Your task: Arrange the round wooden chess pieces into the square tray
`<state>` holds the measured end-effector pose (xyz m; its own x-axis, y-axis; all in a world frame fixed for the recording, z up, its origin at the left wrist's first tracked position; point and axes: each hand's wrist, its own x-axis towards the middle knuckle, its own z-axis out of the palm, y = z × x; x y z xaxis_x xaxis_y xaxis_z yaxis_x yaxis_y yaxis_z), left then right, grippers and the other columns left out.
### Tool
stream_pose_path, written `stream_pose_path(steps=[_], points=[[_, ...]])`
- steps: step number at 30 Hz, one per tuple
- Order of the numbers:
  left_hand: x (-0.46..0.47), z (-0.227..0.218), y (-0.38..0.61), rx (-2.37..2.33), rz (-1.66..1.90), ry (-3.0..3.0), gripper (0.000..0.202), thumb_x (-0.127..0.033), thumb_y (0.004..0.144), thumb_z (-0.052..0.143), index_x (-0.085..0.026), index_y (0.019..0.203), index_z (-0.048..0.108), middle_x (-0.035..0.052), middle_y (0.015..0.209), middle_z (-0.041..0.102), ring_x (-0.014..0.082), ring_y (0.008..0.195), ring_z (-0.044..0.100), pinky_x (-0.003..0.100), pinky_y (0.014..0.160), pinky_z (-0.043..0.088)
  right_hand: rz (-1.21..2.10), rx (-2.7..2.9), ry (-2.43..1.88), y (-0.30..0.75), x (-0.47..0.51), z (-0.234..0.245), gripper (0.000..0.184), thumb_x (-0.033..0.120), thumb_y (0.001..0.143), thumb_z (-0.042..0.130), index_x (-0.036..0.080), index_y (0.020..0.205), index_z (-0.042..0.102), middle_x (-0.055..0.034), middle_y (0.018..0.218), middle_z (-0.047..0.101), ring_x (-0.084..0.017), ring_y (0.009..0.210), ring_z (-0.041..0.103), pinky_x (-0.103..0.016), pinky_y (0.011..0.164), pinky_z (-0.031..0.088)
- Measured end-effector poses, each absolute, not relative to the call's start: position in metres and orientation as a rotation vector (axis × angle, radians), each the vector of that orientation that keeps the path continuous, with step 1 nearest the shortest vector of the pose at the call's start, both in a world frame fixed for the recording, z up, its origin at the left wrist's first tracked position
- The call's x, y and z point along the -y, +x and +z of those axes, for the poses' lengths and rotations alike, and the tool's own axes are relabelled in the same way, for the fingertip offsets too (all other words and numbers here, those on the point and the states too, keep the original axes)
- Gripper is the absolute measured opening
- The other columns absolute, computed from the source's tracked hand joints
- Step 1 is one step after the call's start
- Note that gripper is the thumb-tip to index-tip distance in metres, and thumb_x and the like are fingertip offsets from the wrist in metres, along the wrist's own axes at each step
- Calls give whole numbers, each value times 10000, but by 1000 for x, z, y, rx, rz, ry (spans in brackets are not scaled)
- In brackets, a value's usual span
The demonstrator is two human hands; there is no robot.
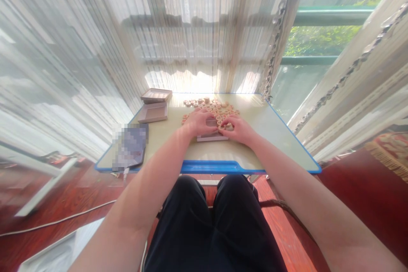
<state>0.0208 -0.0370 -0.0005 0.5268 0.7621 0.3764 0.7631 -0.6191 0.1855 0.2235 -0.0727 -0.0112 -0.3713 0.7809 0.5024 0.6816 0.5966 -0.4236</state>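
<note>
Several small round wooden pieces (211, 107) lie scattered on the far middle of a small table (270, 136) with a blue rim. A flat pinkish tray (211, 137) sits in front of them. My left hand (198, 121) rests on the tray's left side, fingers curled over pieces. My right hand (239, 129) rests on its right side, fingertips pinched around a wooden piece (227, 126). Both hands nearly meet over the tray.
Two pinkish box halves (154, 106) sit at the table's far left. A blurred dark flat object (130, 146) lies at the near left corner. Sheer curtains (178, 29) hang close behind the table. My knees are under the near edge; red floor with a cable lies left.
</note>
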Motion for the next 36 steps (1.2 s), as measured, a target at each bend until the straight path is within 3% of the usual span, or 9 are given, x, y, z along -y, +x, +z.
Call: stream_pose_path(steps=[7,15,21,28,36], points=[[37,0,19,1373,-662,-2741,424,-438,680,591,-241,1050,654,41,1025,611,250,1013,517,363,948,398,204,2111,-1179,223,75,-9,177,325,685,661,184,792,651,-32,808,604,-154,725,557,-279,704,457],[38,1,19,1414,-683,-2727,396,-336,678,563,-247,1054,651,34,1034,619,254,1037,510,363,942,415,81,1991,-1355,235,62,-12,172,180,700,542,188,743,709,-50,814,632,-194,813,582,-318,821,448],[31,-3,17,1614,-707,-2593,415,-254,706,532,-223,1111,619,54,1132,605,264,1098,498,381,978,400,55,2057,-1433,239,63,-11,104,256,696,599,193,679,680,-56,789,624,-216,841,574,-343,831,440],[23,-7,15,1736,-743,-2610,386,-126,728,455,-239,1043,648,39,1113,627,209,1046,547,342,944,432,46,2066,-1477,241,64,-10,135,298,679,630,197,751,686,-61,818,612,-225,865,568,-352,838,443],[14,-15,13,1812,-860,-2566,367,-109,739,414,-225,966,677,34,1045,672,196,1005,586,323,920,449,54,2065,-1533,242,63,-12,183,327,677,615,189,781,677,-60,802,607,-218,815,559,-353,801,451]])
